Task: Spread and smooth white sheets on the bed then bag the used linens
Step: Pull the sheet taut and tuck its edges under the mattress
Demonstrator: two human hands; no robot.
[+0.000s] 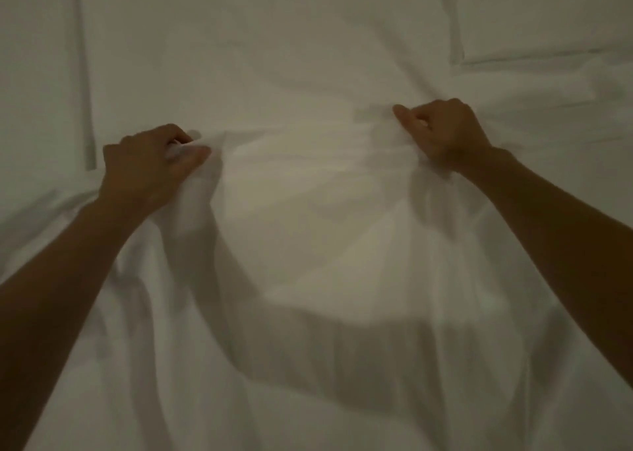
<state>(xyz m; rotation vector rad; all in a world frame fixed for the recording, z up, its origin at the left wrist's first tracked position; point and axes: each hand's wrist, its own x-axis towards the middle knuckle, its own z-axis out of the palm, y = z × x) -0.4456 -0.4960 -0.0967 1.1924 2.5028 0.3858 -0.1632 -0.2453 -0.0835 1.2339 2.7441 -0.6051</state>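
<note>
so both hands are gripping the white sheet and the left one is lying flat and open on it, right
Not quite. The head view shows the left hand is not flat and open: its fingers are curled, bunching a fold of the white sheet in its grip. The right hand grips the sheet the same way, so both hands are gripping it.

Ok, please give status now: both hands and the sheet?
Left hand and right hand each in grip on bunched white cotton sheet. Sheet wrinkled, not yet smooth. Nothing in the way.
</note>
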